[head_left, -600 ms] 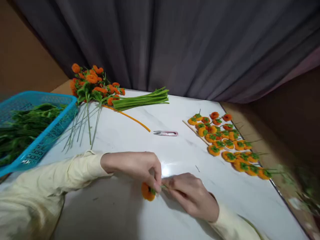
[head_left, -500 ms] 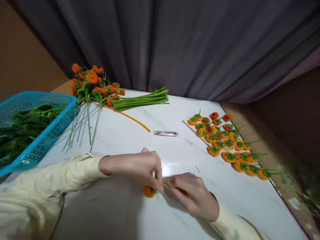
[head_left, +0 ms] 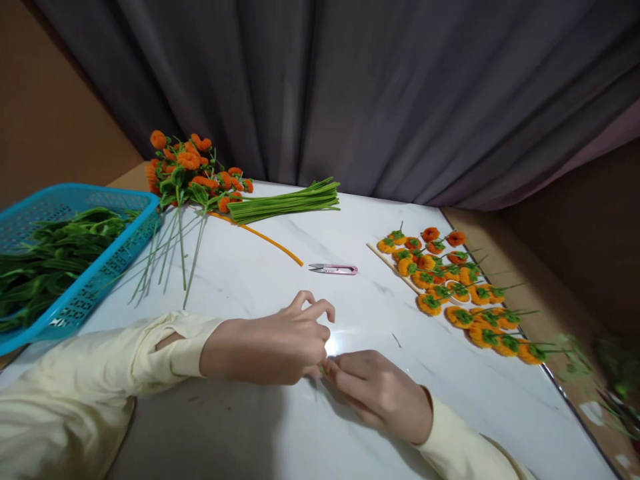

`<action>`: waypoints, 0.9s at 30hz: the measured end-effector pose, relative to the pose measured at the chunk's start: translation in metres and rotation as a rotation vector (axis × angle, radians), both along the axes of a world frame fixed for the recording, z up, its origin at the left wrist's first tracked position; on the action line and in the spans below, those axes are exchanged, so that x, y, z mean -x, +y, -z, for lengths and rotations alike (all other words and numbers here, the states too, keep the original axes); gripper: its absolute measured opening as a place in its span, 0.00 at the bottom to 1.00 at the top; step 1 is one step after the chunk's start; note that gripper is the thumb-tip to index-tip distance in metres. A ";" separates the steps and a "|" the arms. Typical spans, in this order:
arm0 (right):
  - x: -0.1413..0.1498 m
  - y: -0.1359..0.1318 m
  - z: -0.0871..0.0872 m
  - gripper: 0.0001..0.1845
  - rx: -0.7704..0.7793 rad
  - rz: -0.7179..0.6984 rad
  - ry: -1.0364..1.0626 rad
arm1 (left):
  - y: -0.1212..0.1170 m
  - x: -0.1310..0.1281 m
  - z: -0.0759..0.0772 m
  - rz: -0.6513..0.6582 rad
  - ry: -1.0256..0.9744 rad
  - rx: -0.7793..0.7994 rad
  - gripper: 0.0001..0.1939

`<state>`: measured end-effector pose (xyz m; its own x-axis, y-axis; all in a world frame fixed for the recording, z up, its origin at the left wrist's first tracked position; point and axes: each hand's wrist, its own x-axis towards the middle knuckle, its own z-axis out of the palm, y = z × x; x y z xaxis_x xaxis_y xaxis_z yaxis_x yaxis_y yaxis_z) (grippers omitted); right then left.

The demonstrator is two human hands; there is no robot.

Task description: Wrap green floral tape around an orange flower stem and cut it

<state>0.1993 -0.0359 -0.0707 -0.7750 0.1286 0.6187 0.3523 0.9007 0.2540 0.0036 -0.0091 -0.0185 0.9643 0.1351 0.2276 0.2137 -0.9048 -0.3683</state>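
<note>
Above the front middle of the table, my left hand [head_left: 273,347] and my right hand [head_left: 377,390] meet at their fingertips. My left thumb and index finger pinch low down, while its other fingers are raised and curled. My right fingers are closed in a pinch against them, with a sliver of green stem just showing between the hands. The small orange fuzzy flower on that stem is now hidden behind my left hand. Beyond the hands lie pink-handled thread snips [head_left: 333,269], blades pointing left. A dark short scrap [head_left: 397,341] rests beyond my right hand.
At left stands a blue basket [head_left: 100,287] of green fuzzy leaves [head_left: 65,257]. Orange flowers [head_left: 189,161], a bundle of green pipe cleaners [head_left: 285,202] and one orange pipe cleaner [head_left: 273,243] lie behind. Rows of orange-yellow flowers [head_left: 483,335] and a thin stick [head_left: 394,268] are at right.
My left hand has turned over and lifted its outer fingers, covering the orange flower that showed beneath it. My right hand stays nearly in place. The view has shifted slightly.
</note>
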 end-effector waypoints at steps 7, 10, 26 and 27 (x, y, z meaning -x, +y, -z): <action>0.001 0.007 -0.009 0.16 0.662 0.057 0.377 | -0.007 -0.007 -0.008 -0.022 -0.137 -0.314 0.08; 0.001 0.010 -0.012 0.16 0.842 0.054 0.439 | -0.006 -0.008 -0.013 -0.004 -0.109 -0.325 0.08; -0.012 0.006 -0.034 0.14 0.682 0.035 0.093 | -0.004 -0.010 -0.035 -0.067 -0.045 0.437 0.10; -0.013 0.006 -0.034 0.14 0.686 0.051 0.088 | -0.002 -0.011 -0.035 -0.088 -0.043 0.472 0.08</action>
